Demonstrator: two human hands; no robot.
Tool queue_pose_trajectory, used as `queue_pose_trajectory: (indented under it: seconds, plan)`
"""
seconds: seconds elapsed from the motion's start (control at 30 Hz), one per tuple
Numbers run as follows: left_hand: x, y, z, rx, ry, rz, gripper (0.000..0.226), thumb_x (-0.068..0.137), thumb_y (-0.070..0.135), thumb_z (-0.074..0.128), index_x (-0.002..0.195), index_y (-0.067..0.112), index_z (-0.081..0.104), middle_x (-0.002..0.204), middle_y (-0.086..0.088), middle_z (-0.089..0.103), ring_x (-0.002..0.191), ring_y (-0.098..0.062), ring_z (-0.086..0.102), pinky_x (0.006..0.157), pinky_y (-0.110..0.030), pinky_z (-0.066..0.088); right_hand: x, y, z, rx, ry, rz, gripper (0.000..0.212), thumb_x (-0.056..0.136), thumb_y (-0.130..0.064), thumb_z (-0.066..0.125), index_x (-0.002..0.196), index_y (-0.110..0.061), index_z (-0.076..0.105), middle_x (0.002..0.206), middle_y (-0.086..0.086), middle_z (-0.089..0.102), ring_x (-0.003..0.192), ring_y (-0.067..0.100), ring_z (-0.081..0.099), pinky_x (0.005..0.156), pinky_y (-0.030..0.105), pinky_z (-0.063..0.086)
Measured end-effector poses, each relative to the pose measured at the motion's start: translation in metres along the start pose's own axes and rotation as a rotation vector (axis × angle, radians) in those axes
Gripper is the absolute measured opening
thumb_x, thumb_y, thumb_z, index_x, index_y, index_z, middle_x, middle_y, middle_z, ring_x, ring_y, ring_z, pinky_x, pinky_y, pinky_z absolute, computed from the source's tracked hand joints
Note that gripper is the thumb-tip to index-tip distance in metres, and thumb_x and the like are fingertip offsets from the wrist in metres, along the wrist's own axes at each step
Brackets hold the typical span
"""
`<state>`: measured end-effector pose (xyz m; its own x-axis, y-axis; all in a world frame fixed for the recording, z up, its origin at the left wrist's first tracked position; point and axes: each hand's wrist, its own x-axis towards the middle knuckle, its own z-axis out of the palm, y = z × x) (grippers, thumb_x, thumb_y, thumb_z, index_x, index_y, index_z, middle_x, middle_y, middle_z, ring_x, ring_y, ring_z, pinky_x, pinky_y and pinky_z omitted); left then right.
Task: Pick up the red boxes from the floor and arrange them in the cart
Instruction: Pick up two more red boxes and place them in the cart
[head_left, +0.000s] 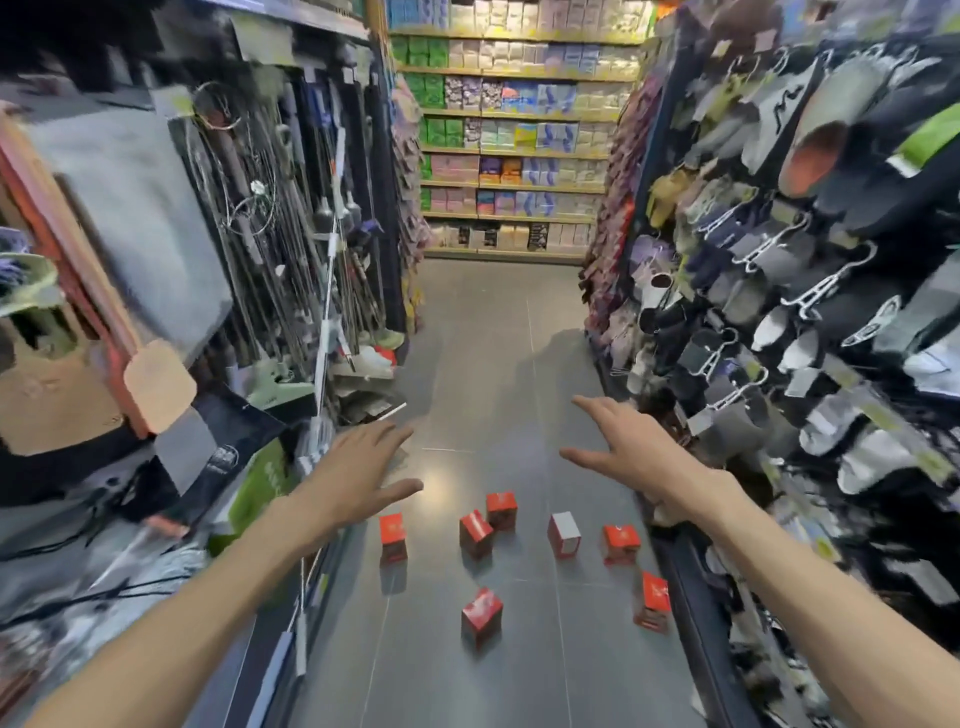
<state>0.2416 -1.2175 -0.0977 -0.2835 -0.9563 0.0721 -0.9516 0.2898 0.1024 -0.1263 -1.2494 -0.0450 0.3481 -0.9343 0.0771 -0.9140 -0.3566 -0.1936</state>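
Observation:
Several small red boxes lie scattered on the grey tiled floor of a shop aisle: one at the left (392, 536), two touching in the middle (483, 526), one showing a white face (564, 533), one to its right (621, 542), one near the right shelf base (654, 601), and one nearest me (481, 616). My left hand (358, 470) and my right hand (631, 444) stretch forward above the boxes, fingers spread, holding nothing. No cart is in view.
A rack of mops, brooms and poles (291, 249) lines the left side. Hanging slippers and shoes (779, 291) fill the right rack, whose dark base (691, 597) runs along the floor. Shelves of packaged goods (514, 135) close the aisle's far end.

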Motion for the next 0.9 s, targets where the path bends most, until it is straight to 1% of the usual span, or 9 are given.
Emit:
queue_pose_trajectory:
  seconds: [0.23, 0.27, 0.33, 0.4, 0.43, 0.6, 0.67, 0.77, 0.9]
  plan:
    - [0.106, -0.082, 0.06, -0.071, -0.087, -0.121, 0.077, 0.093, 0.063, 0.054, 0.156, 0.024, 0.03, 0.158, -0.004, 0.037, 0.146, -0.022, 0.034, 0.119, -0.039, 0.029, 0.183, 0.018, 0.067, 0.07, -0.122, -0.042, 0.074, 0.093, -0.059, 0.061, 0.153, -0.021, 0.039, 0.147, 0.007, 0.053, 0.129, 0.032, 0.055, 0.106, 0.047, 0.045]
    - [0.117, -0.093, 0.07, -0.087, -0.104, -0.139, 0.079, 0.093, 0.066, 0.051, 0.155, 0.022, 0.032, 0.158, -0.005, 0.037, 0.146, -0.023, 0.035, 0.119, -0.038, 0.029, 0.207, 0.018, 0.079, 0.07, -0.141, -0.05, 0.074, 0.093, -0.059, 0.062, 0.153, -0.021, 0.039, 0.146, 0.007, 0.053, 0.129, 0.032, 0.055, 0.105, 0.046, 0.046]
    - [0.14, -0.116, 0.091, -0.111, -0.128, -0.181, 0.089, 0.087, 0.077, 0.034, 0.155, 0.019, 0.034, 0.158, -0.007, 0.038, 0.145, -0.023, 0.036, 0.119, -0.036, 0.029, 0.252, 0.02, 0.105, 0.074, -0.179, -0.064, 0.073, 0.093, -0.057, 0.063, 0.152, -0.021, 0.04, 0.145, 0.008, 0.053, 0.128, 0.031, 0.055, 0.102, 0.042, 0.046]
    - [0.165, -0.14, 0.114, -0.16, -0.129, -0.23, 0.099, 0.079, 0.08, 0.023, 0.154, 0.017, 0.035, 0.156, -0.008, 0.04, 0.144, -0.025, 0.038, 0.117, -0.038, 0.032, 0.294, 0.023, 0.131, 0.088, -0.215, -0.063, 0.072, 0.093, -0.056, 0.063, 0.152, -0.021, 0.041, 0.147, 0.008, 0.053, 0.125, 0.031, 0.056, 0.102, 0.042, 0.046]
    - [0.18, -0.154, 0.128, -0.179, -0.136, -0.25, 0.099, 0.079, 0.08, 0.024, 0.154, 0.017, 0.036, 0.155, -0.009, 0.041, 0.143, -0.026, 0.039, 0.117, -0.039, 0.033, 0.314, 0.026, 0.145, 0.092, -0.229, -0.057, 0.072, 0.093, -0.057, 0.063, 0.152, -0.021, 0.04, 0.148, 0.007, 0.052, 0.125, 0.031, 0.056, 0.102, 0.043, 0.046]
    - [0.263, -0.226, 0.218, -0.195, -0.194, -0.32, 0.077, 0.093, 0.062, 0.056, 0.151, 0.014, 0.039, 0.152, -0.011, 0.042, 0.14, -0.03, 0.04, 0.115, -0.041, 0.034, 0.406, 0.042, 0.227, 0.106, -0.275, -0.004, 0.072, 0.093, -0.054, 0.066, 0.152, -0.02, 0.042, 0.144, 0.007, 0.054, 0.126, 0.033, 0.055, 0.101, 0.045, 0.048]
    - [0.295, -0.253, 0.258, -0.2, -0.216, -0.363, 0.078, 0.092, 0.061, 0.057, 0.152, 0.016, 0.037, 0.151, -0.011, 0.042, 0.138, -0.03, 0.041, 0.113, -0.041, 0.034, 0.439, 0.052, 0.267, 0.117, -0.295, 0.005, 0.072, 0.093, -0.051, 0.067, 0.151, -0.017, 0.043, 0.144, 0.008, 0.054, 0.128, 0.032, 0.055, 0.104, 0.044, 0.046]
    - [0.333, -0.286, 0.322, -0.234, -0.26, -0.418, 0.08, 0.093, 0.062, 0.056, 0.154, 0.016, 0.032, 0.155, -0.01, 0.037, 0.143, -0.029, 0.035, 0.115, -0.042, 0.03, 0.477, 0.068, 0.329, 0.148, -0.325, 0.022, 0.075, 0.094, -0.049, 0.067, 0.155, -0.016, 0.039, 0.149, 0.009, 0.051, 0.133, 0.031, 0.051, 0.107, 0.041, 0.042]
    - [0.369, -0.317, 0.42, -0.278, -0.306, -0.503, 0.083, 0.093, 0.06, 0.057, 0.156, 0.015, 0.028, 0.158, -0.009, 0.034, 0.145, -0.028, 0.033, 0.117, -0.04, 0.026, 0.511, 0.094, 0.424, 0.178, -0.385, 0.037, 0.076, 0.093, -0.05, 0.064, 0.155, -0.016, 0.037, 0.151, 0.006, 0.049, 0.132, 0.031, 0.053, 0.106, 0.046, 0.045]
